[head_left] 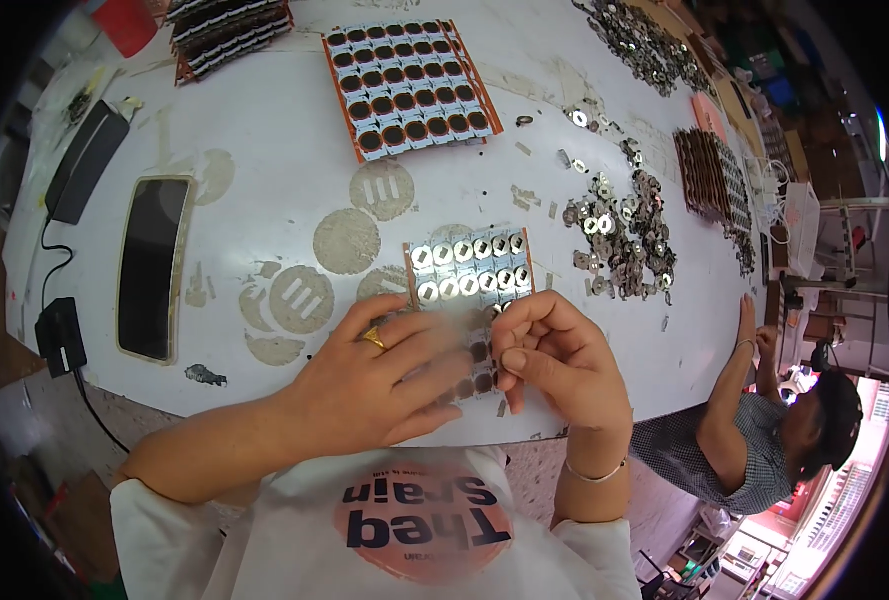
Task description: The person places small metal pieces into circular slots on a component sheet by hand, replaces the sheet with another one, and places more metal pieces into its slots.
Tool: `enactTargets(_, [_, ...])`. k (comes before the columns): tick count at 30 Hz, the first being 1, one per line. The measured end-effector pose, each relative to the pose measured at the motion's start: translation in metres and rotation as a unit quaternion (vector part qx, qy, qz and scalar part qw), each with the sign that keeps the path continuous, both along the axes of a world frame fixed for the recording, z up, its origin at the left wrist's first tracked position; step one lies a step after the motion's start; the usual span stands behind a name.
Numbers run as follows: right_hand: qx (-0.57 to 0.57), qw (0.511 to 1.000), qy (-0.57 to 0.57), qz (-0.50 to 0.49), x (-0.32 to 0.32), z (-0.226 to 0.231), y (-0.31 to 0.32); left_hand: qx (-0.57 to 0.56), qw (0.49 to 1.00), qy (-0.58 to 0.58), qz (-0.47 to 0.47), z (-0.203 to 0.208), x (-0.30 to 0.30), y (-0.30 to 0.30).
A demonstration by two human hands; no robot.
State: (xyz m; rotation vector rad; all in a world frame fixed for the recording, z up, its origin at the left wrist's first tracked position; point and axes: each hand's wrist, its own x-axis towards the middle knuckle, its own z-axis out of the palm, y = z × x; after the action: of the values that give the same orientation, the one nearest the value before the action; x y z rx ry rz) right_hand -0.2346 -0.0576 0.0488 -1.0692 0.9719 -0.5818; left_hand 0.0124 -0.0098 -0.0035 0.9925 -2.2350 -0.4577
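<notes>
In front of me lies a panel of small circuit boards (469, 262) with an orange edge. Shiny metal discs fill its two far rows, while dark round spots show in the nearer rows. My left hand (379, 375), with a gold ring, reaches over the panel's near left part. Its fingertips are smeared by motion. At the panel's near right edge, my right hand (554, 355) has its thumb and fingers drawn together. Whatever is in that pinch is too small to make out. Both hands cover part of the nearer rows.
Loose metal discs (624, 240) lie heaped to the right, with another heap (644, 45) beyond. Farther off rests a larger stack of panels (409, 90). A phone (154, 268) lies at left beside a black device (86, 160). Another person (754, 430) is at the table's right.
</notes>
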Motion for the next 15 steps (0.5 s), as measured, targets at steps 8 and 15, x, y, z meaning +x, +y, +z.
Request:
enactTargets(8, [0.126, 0.973, -0.19, -0.027, 0.009, -0.015, 0.012, 0.053, 0.988, 0.14, 0.032, 0.007, 0.004, -0.007])
enactTargets(15, [0.019, 0.993, -0.12, -0.003, 0.018, -0.013, 0.02, 0.088, 0.981, 0.173, 0.022, 0.009, 0.002, -0.005])
